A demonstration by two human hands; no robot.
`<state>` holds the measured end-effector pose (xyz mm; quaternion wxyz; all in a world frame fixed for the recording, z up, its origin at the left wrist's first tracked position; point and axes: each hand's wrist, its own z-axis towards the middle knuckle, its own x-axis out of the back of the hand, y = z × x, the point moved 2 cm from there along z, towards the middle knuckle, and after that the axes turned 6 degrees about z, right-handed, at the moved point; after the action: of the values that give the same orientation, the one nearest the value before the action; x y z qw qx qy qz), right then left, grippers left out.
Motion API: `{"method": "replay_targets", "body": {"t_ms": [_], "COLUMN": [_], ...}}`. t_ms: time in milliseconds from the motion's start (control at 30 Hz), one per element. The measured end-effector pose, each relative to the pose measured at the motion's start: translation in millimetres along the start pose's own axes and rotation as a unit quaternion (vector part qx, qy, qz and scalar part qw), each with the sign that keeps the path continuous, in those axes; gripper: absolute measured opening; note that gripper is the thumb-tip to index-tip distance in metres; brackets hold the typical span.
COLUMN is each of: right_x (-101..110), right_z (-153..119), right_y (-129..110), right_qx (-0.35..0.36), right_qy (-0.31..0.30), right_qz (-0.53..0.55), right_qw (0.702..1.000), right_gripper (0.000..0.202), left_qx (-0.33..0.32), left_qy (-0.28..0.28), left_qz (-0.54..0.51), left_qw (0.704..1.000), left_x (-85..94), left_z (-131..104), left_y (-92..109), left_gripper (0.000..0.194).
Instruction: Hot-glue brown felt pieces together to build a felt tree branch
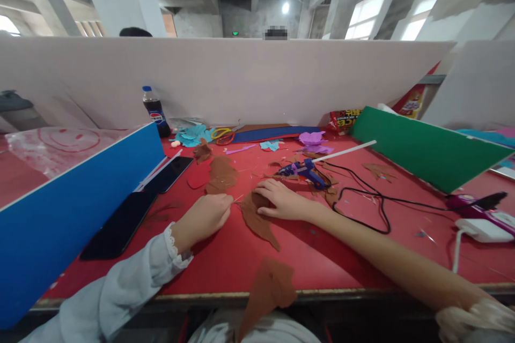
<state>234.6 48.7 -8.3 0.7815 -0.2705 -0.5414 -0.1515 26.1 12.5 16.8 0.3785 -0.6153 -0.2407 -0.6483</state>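
Note:
In the head view my left hand (207, 215) is closed in a pinch, with a thin wire-like strand (238, 200) at its fingertips. Beside it my right hand (281, 199) is bent over a leaf-shaped piece of brown crepe paper (257, 222), holding it on the table; thumb and fingers lie on opposite sides of a dark fold. The strand's tip reaches the paper's left edge, but whether they touch I cannot tell. Just behind my right hand lies a blue glue gun (303, 170) with a white glue stick in it. Another brown piece (222, 173) lies behind my left hand.
A brown sheet (271, 284) hangs over the red table's (341, 257) front edge. Blue (100, 171) and green (426, 144) boards stand at the sides. Phones (120, 225), scissors (223, 135), a cola bottle (156, 112), a black cord (382, 198) and a power strip (483, 214) lie around.

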Motion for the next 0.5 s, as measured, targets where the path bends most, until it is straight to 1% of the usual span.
{"method": "replay_targets", "body": {"t_ms": [100, 267, 500], "right_x": [1, 5, 6], "right_z": [1, 1, 3], "right_y": [-1, -3, -2], "right_qx": [0.001, -0.009, -0.006], "right_qy": [0.009, 0.010, 0.002], "right_qz": [0.000, -0.012, -0.017], "right_qw": [1.000, 1.000, 1.000], "right_gripper": [0.044, 0.041, 0.042], "left_qx": [-0.008, -0.055, -0.071], "left_qy": [0.014, 0.023, 0.029], "left_qz": [-0.009, -0.019, -0.011], "left_qw": [1.000, 0.998, 0.997], "left_x": [-0.8, -10.5, -17.9], "left_z": [3, 8, 21], "left_y": [5, 18, 21], "left_gripper": [0.019, 0.019, 0.018]}}
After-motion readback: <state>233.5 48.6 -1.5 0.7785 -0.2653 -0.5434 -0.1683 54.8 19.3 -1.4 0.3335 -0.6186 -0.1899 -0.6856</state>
